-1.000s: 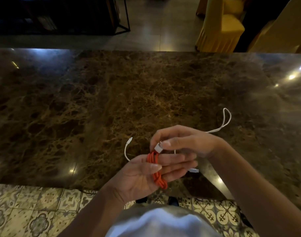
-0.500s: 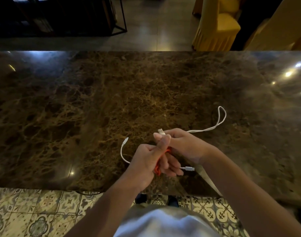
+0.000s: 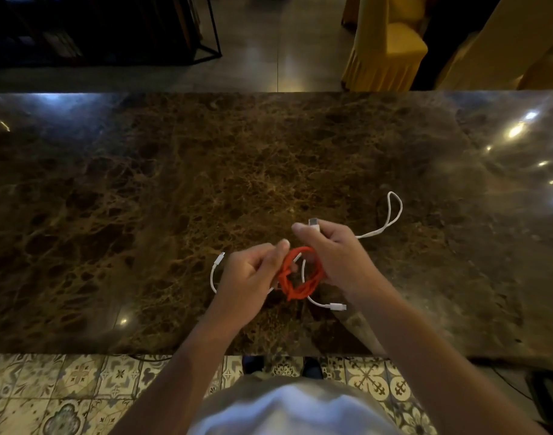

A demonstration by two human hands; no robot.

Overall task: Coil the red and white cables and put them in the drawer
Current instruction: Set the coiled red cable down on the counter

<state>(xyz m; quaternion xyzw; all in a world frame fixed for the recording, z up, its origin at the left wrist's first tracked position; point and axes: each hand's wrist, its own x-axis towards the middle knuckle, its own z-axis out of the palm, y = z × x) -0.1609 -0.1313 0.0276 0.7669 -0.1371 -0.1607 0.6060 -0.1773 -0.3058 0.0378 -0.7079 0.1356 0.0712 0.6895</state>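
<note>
A broad table (image 3: 143, 215) of polished brown marble, veined in lighter gold and glossy with small reflected lights, fills the middle of the frame; just below its centre the red cable (image 3: 295, 274), a thin matt cord, is wound into a small round coil of several loops, held above the stone between both hands; the left hand (image 3: 250, 277), lower centre, has its fingers curled in, the thumb and forefinger pinching the left side of the coil; the right hand (image 3: 338, 259), just to the right, is likewise curled, its lower fingers closed round the right side of the coil while thumb and forefinger pinch a small white plug at the top; the white cable (image 3: 391, 215), smooth and thin, lies slack on the marble, making a narrow loop to the upper right of the right hand, passing behind the hands, with one plug end showing left of the left hand and another below the coil; a floor (image 3: 64, 400) of patterned tiles runs along the bottom edge; a chair (image 3: 391, 42) draped in pleated yellow cloth stands at the upper right.
</note>
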